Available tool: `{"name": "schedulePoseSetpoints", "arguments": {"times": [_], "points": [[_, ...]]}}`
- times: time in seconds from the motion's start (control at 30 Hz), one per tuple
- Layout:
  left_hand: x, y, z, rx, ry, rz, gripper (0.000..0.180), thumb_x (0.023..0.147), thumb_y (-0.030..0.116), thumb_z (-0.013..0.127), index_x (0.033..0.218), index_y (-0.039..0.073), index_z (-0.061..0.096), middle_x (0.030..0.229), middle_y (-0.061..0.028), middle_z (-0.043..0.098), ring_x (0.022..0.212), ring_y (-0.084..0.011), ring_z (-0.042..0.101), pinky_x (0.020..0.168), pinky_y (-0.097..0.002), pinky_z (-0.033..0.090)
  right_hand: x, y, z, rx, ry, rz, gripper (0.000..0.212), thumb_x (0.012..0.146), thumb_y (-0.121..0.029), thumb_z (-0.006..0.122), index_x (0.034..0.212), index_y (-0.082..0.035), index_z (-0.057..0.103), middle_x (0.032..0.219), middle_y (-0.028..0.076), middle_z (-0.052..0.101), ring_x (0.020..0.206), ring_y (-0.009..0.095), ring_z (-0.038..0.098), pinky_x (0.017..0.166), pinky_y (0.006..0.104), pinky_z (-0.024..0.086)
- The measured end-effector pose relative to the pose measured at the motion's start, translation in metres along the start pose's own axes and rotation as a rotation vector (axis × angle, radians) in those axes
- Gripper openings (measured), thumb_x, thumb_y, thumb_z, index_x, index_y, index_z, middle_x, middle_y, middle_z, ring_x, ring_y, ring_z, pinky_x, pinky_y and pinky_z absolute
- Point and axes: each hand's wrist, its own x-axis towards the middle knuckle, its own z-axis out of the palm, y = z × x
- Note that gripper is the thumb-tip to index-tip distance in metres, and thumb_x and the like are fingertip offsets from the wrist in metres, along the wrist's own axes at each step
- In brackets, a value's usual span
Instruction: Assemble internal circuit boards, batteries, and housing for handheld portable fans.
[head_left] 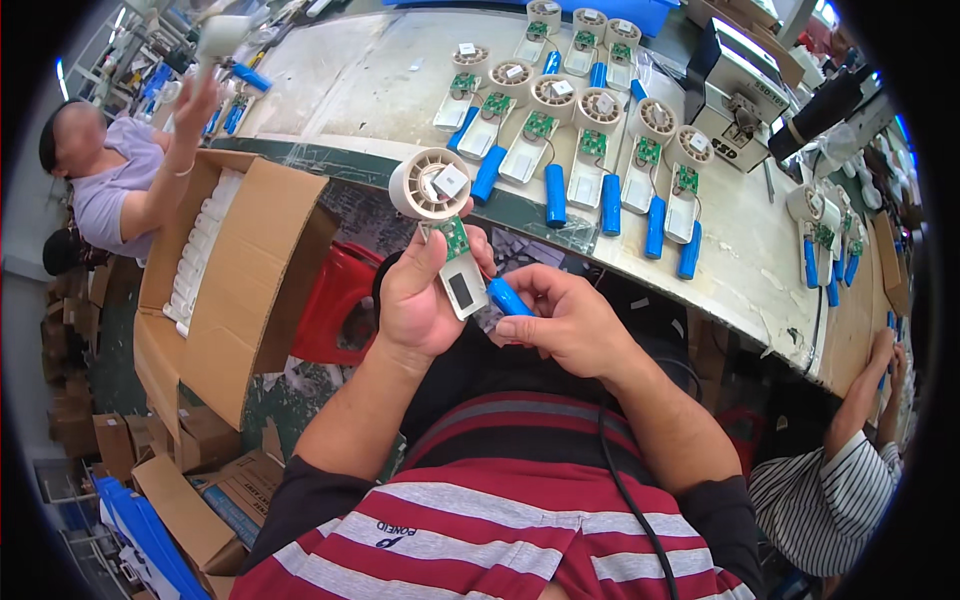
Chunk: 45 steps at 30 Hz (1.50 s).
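Note:
My left hand (412, 305) is closed around a white handheld-fan half-shell (462, 270), held in front of my body near the table's edge. Its round fan head (428, 185) points away from me and carries a small white square piece (449, 181). Below the head sits a green circuit board (452, 236), and lower down the open handle shows a black rectangular pad (461, 289). Between thumb and fingers, my right hand (575, 325) grips a blue cylindrical battery (508, 297), right beside the handle's lower end. Its contact with the shell is unclear.
Several similar fan halves (540, 125) with blue batteries (556, 195) lie in rows on the table (365, 90). A boxy machine (735, 90) stands beyond. An open cardboard box (255, 290) and red stool (335, 305) are left. Co-workers (125, 175) sit on both sides.

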Motion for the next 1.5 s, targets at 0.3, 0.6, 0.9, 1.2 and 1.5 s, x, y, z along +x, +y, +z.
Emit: {"name": "schedulePoseSetpoints", "arguments": {"times": [0.3, 0.6, 0.9, 1.2, 1.5], "points": [[0.003, -0.001, 0.005, 0.039, -0.068, -0.018, 0.059, 0.107, 0.044, 0.060, 0.151, 0.008, 0.045, 0.112, -0.0093, 0.063, 0.111, -0.0248, 0.061, 0.103, -0.0478, 0.050, -0.001, 0.003, -0.012, 0.229, -0.169, 0.030, 0.034, 0.102, -0.011, 0.066, 0.135, -0.002, 0.064, 0.110, 0.008, 0.072, 0.098, 0.015, 0.070, 0.085, 0.0303, 0.059], [0.000, -0.004, 0.002, -0.030, -0.148, -0.055, 0.060, 0.109, 0.050, 0.052, 0.154, 0.012, 0.042, 0.119, -0.0133, 0.062, 0.121, -0.0308, 0.062, 0.111, -0.0548, 0.049, -0.012, -0.005, -0.014, 0.230, -0.219, 0.063, 0.035, 0.109, -0.017, 0.057, 0.140, -0.002, 0.064, 0.116, 0.009, 0.073, 0.104, 0.015, 0.070, 0.089, 0.0310, 0.059], [0.000, -0.010, 0.002, -0.036, -0.114, -0.007, 0.064, 0.111, 0.054, 0.045, 0.161, 0.015, 0.038, 0.118, -0.0111, 0.057, 0.116, -0.0285, 0.057, 0.111, -0.0532, 0.048, -0.025, -0.022, 0.019, -0.471, 0.090, -0.395, 0.045, 0.093, -0.009, 0.063, 0.136, 0.004, 0.057, 0.105, 0.030, 0.070, 0.098, 0.046, 0.069, 0.087, 0.0502, 0.055], [0.000, -0.011, 0.004, -0.048, -0.166, -0.008, 0.065, 0.111, 0.052, 0.046, 0.163, 0.017, 0.034, 0.121, -0.0115, 0.055, 0.118, -0.0278, 0.055, 0.110, -0.0522, 0.049, -0.021, -0.035, 0.028, -0.647, 0.110, -0.354, 0.058, 0.089, -0.009, 0.057, 0.145, 0.002, 0.047, 0.101, 0.035, 0.070, 0.092, 0.053, 0.069, 0.085, 0.0605, 0.054], [-0.006, -0.012, 0.015, 0.080, -0.157, 0.012, 0.061, 0.107, 0.024, 0.058, 0.163, 0.014, 0.036, 0.123, -0.0135, 0.056, 0.117, -0.0281, 0.056, 0.109, -0.0513, 0.049, -0.020, -0.031, 0.028, -0.651, 0.144, -0.383, 0.050, 0.090, -0.010, 0.057, 0.139, -0.002, 0.049, 0.099, 0.032, 0.070, 0.094, 0.052, 0.069, 0.085, 0.0604, 0.054]]}}
